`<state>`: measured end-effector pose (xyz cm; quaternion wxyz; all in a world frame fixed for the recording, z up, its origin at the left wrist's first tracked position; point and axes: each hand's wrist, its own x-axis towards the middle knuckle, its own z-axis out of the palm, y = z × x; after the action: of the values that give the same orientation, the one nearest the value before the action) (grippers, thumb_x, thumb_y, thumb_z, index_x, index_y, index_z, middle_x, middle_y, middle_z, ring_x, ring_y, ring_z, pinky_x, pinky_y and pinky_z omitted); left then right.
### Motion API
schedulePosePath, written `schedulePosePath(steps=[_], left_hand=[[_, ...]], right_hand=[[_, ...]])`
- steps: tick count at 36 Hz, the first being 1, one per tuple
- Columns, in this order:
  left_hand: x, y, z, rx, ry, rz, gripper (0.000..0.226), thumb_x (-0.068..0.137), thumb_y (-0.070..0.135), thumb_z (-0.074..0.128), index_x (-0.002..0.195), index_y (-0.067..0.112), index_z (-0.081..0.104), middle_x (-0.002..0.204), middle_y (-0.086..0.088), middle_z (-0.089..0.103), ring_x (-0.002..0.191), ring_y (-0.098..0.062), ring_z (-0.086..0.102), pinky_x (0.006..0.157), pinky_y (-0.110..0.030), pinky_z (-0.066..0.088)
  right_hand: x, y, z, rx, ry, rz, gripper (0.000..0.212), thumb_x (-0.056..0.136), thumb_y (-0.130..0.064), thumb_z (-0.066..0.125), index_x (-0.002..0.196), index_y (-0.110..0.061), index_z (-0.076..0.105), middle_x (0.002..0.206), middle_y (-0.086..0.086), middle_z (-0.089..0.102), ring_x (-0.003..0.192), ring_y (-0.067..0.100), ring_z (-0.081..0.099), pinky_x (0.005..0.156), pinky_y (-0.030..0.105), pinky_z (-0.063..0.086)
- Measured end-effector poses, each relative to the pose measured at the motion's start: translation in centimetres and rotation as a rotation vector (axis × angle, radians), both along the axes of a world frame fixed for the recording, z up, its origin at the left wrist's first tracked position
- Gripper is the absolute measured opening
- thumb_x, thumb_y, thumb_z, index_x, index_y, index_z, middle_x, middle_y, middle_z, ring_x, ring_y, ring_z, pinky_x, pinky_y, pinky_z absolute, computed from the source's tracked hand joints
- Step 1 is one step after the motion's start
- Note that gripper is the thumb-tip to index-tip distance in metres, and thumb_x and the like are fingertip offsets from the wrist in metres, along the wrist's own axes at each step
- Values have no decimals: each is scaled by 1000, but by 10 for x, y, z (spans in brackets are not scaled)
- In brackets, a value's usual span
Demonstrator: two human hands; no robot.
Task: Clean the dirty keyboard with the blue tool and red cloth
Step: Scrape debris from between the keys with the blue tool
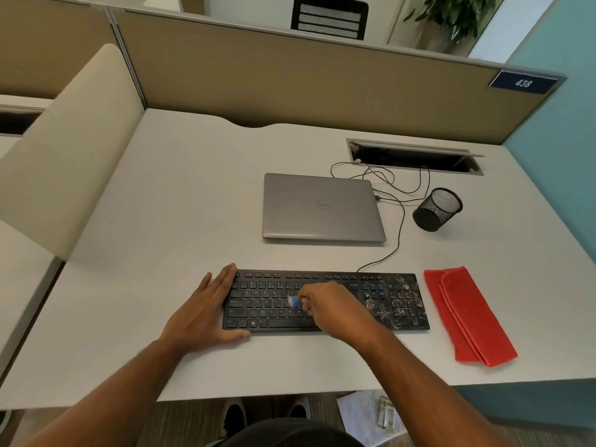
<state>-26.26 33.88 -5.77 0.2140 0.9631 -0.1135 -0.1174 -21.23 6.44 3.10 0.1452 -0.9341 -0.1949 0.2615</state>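
A black keyboard [277, 312] lies near the desk's front edge, its right side and number pad speckled with pale crumbs and dust. My right hand [332, 306] is curled over the middle keys and grips the small blue tool [295, 301], whose tip pokes out to the left onto the keys. My left hand [206, 312] lies flat with straight fingers against the keyboard's left end, thumb along its front edge. The folded red cloth [467, 316] lies on the desk just right of the keyboard, untouched.
A closed grey laptop [322, 208] sits behind the keyboard. A black mesh pen cup [437, 209] lies tipped to its right, with thin cables [400, 221] running to an open cable slot [412, 156]. Partition walls stand behind and to the left of the desk.
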Motion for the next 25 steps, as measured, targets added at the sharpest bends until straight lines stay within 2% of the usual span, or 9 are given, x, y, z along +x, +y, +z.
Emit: schedulePosePath(steps=[5, 8, 10, 13, 15, 19, 21, 23, 25], left_hand=[[0, 0, 1, 14, 21, 3, 135, 74, 84, 66, 158, 26, -23, 164, 15, -23, 127, 19, -43, 106, -6, -29], [0, 0, 2, 7, 23, 5, 135, 74, 86, 66, 157, 28, -24, 162, 18, -25, 136, 14, -39, 107, -7, -28], [0, 0, 2, 15, 24, 2, 135, 74, 85, 66, 157, 27, -23, 162, 17, -25, 127, 21, -46, 106, -6, -29], [0, 0, 2, 2, 26, 4, 135, 74, 85, 67, 158, 27, -21, 165, 14, -21, 123, 23, -48, 106, -5, -28], [0, 0, 1, 2, 20, 6, 135, 74, 84, 67, 159, 26, -20, 166, 14, -20, 123, 23, -47, 106, -5, -28], [-1, 1, -1, -8, 6, -1, 135, 74, 84, 68, 160, 25, -18, 167, 13, -18, 127, 23, -44, 109, -7, -26], [1, 2, -2, -13, -14, -12, 136, 74, 84, 68, 161, 21, -15, 169, 10, -15, 131, 22, -40, 113, -10, -25], [1, 3, -4, -16, -23, -13, 136, 73, 85, 67, 162, 20, -13, 169, 9, -13, 133, 22, -38, 115, -11, -23], [1, 3, -6, -16, -28, -14, 136, 73, 86, 66, 162, 20, -13, 169, 9, -13, 135, 20, -37, 116, -13, -22]], right_hand=[[3, 2, 8, -32, 70, 50, 24, 101, -15, 47, 107, -18, 71, 96, -1, 71, 81, 18, 66, 74, 35, 54], [5, 0, 12, 29, 2, -39, 20, 104, -21, 46, 107, -20, 66, 85, -15, 65, 75, 8, 61, 70, 29, 52], [5, -1, 11, 19, -84, -29, 11, 105, -26, 46, 109, -23, 57, 89, -13, 66, 77, 9, 61, 72, 31, 54], [0, 2, 8, 10, -49, 3, 11, 105, -31, 46, 107, -22, 53, 94, -9, 65, 78, 9, 58, 70, 32, 50], [0, 3, 9, 46, 14, -10, 11, 105, -31, 48, 106, -22, 54, 92, -13, 59, 77, 5, 55, 66, 27, 45], [3, 2, 6, 142, 130, -60, 9, 101, -29, 57, 106, -24, 61, 96, -11, 68, 85, 5, 65, 81, 32, 56], [6, 1, 3, 189, 84, -101, 12, 99, -34, 61, 103, -26, 68, 90, -11, 71, 80, 4, 66, 78, 28, 56], [6, 1, 2, 218, -13, -132, 16, 98, -39, 62, 100, -30, 74, 84, -15, 69, 72, 1, 62, 69, 20, 49], [5, 1, 0, 246, -75, -159, 19, 99, -39, 60, 103, -30, 77, 86, -15, 70, 69, -1, 58, 68, 18, 45]])
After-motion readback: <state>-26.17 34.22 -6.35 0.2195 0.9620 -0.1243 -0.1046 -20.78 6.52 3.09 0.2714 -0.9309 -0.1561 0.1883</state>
